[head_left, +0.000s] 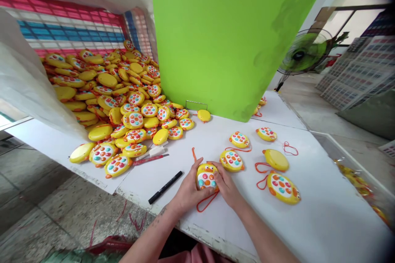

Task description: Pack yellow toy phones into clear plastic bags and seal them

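Between my two hands is a yellow duck-shaped toy (206,178) with a white face panel, coloured round buttons and a red-orange cord loop. My left hand (189,187) grips its left side, the thumb lying across the lower front. On the opposite side my right hand (226,185) is closed around the edge, thumb on the buttons. The backs of the fingers hide part of the toy. Just right of my hands lies another duck toy (231,160), button side up. A black marker pen (165,187) rests on the white table (234,222) to the left.
A large heap of duck toys (132,120) spills from a striped woven sack (70,28) at the left. A red pen (150,160) lies beside it. Several more toys (283,188) with cords are spread to the right. A tall green board (228,41) stands behind; a fan (298,54) is farther back.
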### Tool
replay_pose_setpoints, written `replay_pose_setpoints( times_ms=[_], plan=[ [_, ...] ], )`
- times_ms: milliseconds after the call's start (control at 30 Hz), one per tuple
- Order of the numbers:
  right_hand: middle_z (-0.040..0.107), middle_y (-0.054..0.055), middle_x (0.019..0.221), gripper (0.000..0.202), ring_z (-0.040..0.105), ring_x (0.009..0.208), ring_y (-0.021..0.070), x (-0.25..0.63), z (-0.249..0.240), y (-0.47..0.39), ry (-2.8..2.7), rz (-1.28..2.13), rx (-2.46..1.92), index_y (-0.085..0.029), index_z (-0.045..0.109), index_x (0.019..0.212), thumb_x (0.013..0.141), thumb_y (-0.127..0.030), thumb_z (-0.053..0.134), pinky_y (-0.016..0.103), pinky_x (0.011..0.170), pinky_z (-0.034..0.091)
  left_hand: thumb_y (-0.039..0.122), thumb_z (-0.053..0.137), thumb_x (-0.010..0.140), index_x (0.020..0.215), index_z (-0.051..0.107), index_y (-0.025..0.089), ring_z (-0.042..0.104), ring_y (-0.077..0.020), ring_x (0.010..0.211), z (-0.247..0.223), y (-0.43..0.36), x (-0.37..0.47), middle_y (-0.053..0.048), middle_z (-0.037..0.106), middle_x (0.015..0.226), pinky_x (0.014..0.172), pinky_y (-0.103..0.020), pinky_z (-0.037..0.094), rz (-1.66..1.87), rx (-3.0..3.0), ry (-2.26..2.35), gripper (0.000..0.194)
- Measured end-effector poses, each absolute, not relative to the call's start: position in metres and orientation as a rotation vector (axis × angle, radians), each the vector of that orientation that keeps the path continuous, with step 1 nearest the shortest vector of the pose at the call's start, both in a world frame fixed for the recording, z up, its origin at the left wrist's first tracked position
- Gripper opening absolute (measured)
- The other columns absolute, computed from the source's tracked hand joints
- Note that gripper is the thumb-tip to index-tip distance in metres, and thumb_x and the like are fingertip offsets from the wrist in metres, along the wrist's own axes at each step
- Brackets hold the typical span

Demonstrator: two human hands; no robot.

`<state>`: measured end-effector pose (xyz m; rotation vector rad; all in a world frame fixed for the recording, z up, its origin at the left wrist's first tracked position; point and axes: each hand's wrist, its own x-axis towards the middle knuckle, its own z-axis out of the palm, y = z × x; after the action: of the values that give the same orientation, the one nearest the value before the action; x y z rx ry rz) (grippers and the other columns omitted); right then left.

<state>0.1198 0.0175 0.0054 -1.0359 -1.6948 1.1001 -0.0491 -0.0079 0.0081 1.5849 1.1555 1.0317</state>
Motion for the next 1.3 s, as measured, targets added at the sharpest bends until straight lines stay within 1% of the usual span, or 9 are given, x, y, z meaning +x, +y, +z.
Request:
replay_pose_setpoints(
  times_ms=[267,500,633,733,867,967,1067,1167,1300],
  plan=[
    [0.057,0.007,0.121,0.038,0.056,0.108,0.0212,0.120,0.007,0.017,-1.735,1.075,-1.037,-0.023,0.047,0.126,0.092,-0.039,0.049,0.033,0.093,0.045,0.041,0.043,0.094,0.145,0.023,0.019,0.040,-0.0241,0.127,0.015,-0.009,-0.052,-0.011,0.037,0.145,0.109,-0.040,0.030,1.033,1.612,1.152,0.059],
    [0.061,0.005,0.109,0.031,0.058,0.099,0.0199,0.117,0.009,0.015,-1.731,1.046,-1.036,-0.022,0.051,0.118,0.091,-0.036,0.050,0.033,0.089,0.046,0.041,0.037,0.096,0.144,0.023,0.018,0.040,-0.0235,0.127,0.016,-0.008,-0.052,-0.011,0.038,0.143,0.109,-0.039,0.029,1.071,1.580,1.125,0.055],
    [0.063,0.004,0.106,0.031,0.058,0.098,0.0204,0.124,0.010,0.021,-1.473,1.171,-1.077,-0.023,0.057,0.112,0.086,-0.039,0.059,0.032,0.085,0.048,0.043,0.035,0.096,0.145,0.020,0.019,0.055,-0.0209,0.104,0.014,-0.007,-0.053,-0.012,0.051,0.126,0.093,-0.036,0.043,1.060,1.561,1.101,0.057],
    [0.065,0.002,0.101,0.035,0.061,0.088,0.0183,0.137,0.010,0.032,-0.958,1.324,-0.975,-0.027,0.059,0.108,0.081,-0.049,0.063,0.029,0.068,0.051,0.044,0.033,0.096,0.144,0.018,0.020,0.058,-0.0151,0.076,0.011,-0.006,-0.052,-0.009,0.056,0.110,0.075,-0.032,0.048,1.029,1.539,1.085,0.056],
    [0.066,0.001,0.093,0.038,0.060,0.075,0.0140,0.148,0.011,0.042,-0.552,1.523,-0.668,-0.027,0.062,0.100,0.079,-0.059,0.060,0.025,0.061,0.050,0.043,0.035,0.096,0.139,0.029,0.019,0.057,-0.0135,0.070,0.007,-0.002,-0.050,-0.006,0.058,0.099,0.070,-0.028,0.047,1.001,1.569,1.090,0.050],
    [0.066,0.002,0.085,0.037,0.059,0.070,0.0128,0.146,0.011,0.041,-0.612,1.654,-0.631,-0.022,0.063,0.093,0.084,-0.057,0.055,0.024,0.060,0.048,0.040,0.039,0.095,0.131,0.043,0.019,0.055,-0.0137,0.069,0.005,-0.001,-0.049,-0.003,0.060,0.089,0.068,-0.027,0.045,0.953,1.620,1.136,0.042],
    [0.065,0.004,0.084,0.041,0.058,0.066,0.0141,0.139,0.011,0.035,-0.808,1.709,-0.660,-0.022,0.060,0.105,0.089,-0.057,0.044,0.028,0.062,0.047,0.037,0.042,0.093,0.123,0.053,0.019,0.053,-0.0151,0.071,0.006,-0.003,-0.048,-0.003,0.061,0.083,0.066,-0.026,0.043,0.910,1.670,1.200,0.037],
    [0.065,0.005,0.088,0.042,0.059,0.068,0.0165,0.135,0.009,0.027,-1.039,1.608,-0.764,-0.024,0.048,0.123,0.092,-0.052,0.040,0.033,0.067,0.048,0.037,0.042,0.093,0.121,0.055,0.019,0.055,-0.0171,0.078,0.011,-0.006,-0.048,-0.005,0.064,0.091,0.071,-0.028,0.044,0.897,1.706,1.219,0.036],
    [0.063,0.003,0.083,0.034,0.059,0.070,0.0172,0.126,0.009,0.021,-1.324,1.370,-0.960,-0.023,0.052,0.118,0.092,-0.043,0.045,0.034,0.069,0.049,0.034,0.041,0.094,0.118,0.057,0.019,0.058,-0.0189,0.091,0.016,-0.008,-0.048,-0.007,0.065,0.106,0.082,-0.030,0.044,0.921,1.741,1.135,0.033]
  ],
)
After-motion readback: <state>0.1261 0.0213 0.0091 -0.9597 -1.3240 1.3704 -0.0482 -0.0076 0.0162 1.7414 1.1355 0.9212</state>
